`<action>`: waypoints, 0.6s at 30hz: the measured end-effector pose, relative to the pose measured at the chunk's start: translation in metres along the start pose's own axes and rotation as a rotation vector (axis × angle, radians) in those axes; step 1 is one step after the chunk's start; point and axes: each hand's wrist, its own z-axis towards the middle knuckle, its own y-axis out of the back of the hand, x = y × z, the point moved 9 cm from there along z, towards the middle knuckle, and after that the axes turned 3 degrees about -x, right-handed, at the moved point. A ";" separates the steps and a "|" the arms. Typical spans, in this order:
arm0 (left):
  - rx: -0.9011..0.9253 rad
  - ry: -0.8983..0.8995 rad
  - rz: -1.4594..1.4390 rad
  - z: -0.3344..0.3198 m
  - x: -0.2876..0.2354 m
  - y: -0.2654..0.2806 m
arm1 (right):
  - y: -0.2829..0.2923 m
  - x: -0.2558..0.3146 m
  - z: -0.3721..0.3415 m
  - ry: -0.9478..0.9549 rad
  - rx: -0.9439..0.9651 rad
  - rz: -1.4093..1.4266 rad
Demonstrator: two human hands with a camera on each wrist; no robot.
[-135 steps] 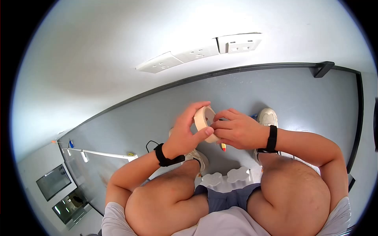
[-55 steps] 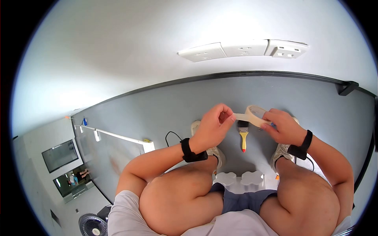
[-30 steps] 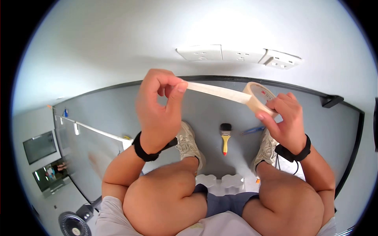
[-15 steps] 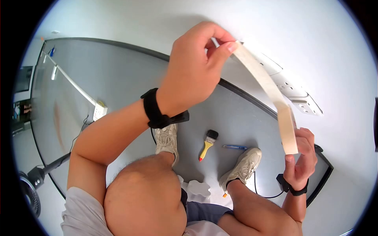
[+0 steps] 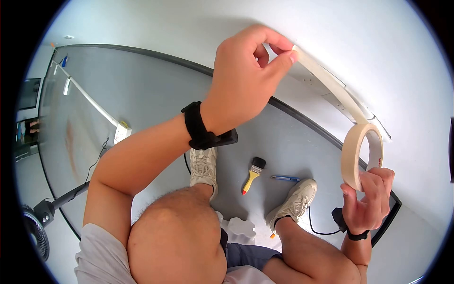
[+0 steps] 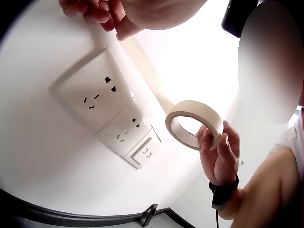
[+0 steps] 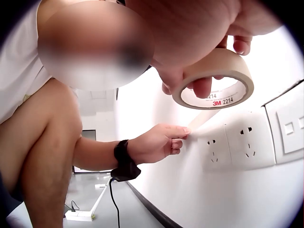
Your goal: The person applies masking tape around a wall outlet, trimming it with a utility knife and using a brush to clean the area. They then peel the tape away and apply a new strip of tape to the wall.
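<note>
A person crouching by a white wall [image 5: 156,23] draws a pale tape strip [image 5: 327,79] between two bare hands, its long axis running beside the upper edge of a row of white socket plates [image 6: 97,97]. The left hand [image 5: 243,75] pinches the strip's free end between thumb and forefinger, close to the wall at the row's left end. Nearer its right end, the right hand [image 5: 371,199] grips the tape roll [image 5: 352,154], thumb outside and fingers reaching into the ring, whose inner face bears red and black print. Neither hand is spread wide. Whether any of the strip touches the wall or the plates, the views do not tell. Below, on the grey floor [image 5: 142,90], a yellow-handled brush [image 5: 253,175] lies between the person's shoes, well apart from both hands, its dark bristles towards the floor's black-trimmed edge at the wall and its red tip away from it. A blue cutter [image 5: 285,178] lies between the brush and the right shoe [image 5: 295,201], one end just beside the toe.
</note>
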 end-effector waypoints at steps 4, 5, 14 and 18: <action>-0.044 0.010 -0.017 0.004 -0.001 0.001 | -0.005 0.007 0.007 0.035 0.002 -0.032; -0.080 -0.003 0.007 0.004 0.000 0.004 | -0.007 0.009 0.009 0.049 0.005 -0.037; -0.143 -0.018 0.050 0.000 0.007 0.001 | -0.019 0.012 0.015 0.128 -0.040 -0.104; -0.198 -0.107 0.083 -0.002 0.008 0.000 | -0.023 0.011 0.019 0.118 -0.026 -0.128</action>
